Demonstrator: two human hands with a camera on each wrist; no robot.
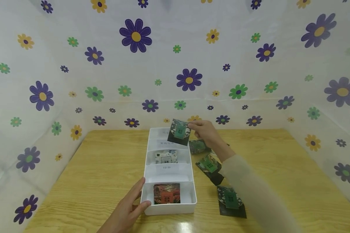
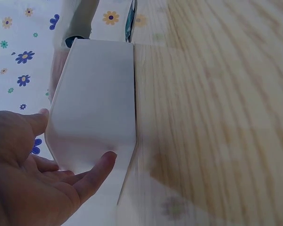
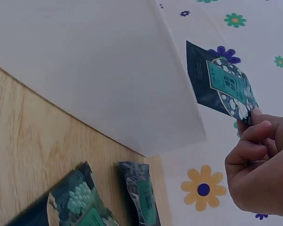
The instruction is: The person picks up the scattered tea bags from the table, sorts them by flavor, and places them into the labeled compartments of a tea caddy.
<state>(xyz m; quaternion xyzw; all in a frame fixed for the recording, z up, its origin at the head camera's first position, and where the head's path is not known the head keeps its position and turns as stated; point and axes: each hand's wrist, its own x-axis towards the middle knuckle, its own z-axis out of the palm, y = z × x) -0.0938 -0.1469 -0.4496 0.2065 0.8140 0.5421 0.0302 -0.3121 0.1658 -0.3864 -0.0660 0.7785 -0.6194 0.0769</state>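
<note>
In the head view, taking the white divided box (image 1: 170,209) as a clock face, the right hand (image 1: 205,131) pinches a dark green tea sachet (image 1: 180,132) by its edge above the far end, toward 12 o'clock. The left hand (image 1: 126,205) grips the corner at 7 o'clock, thumb and fingers spread round it. Red sachets (image 1: 167,194) lie in the compartment at 6; a white floral sachet (image 1: 166,157) lies just on the 12 o'clock side of centre. On the desk (image 1: 105,168) lie a yellow-green sachet (image 1: 209,164) near 3 and another dark green sachet (image 1: 231,201) near 4.
</note>
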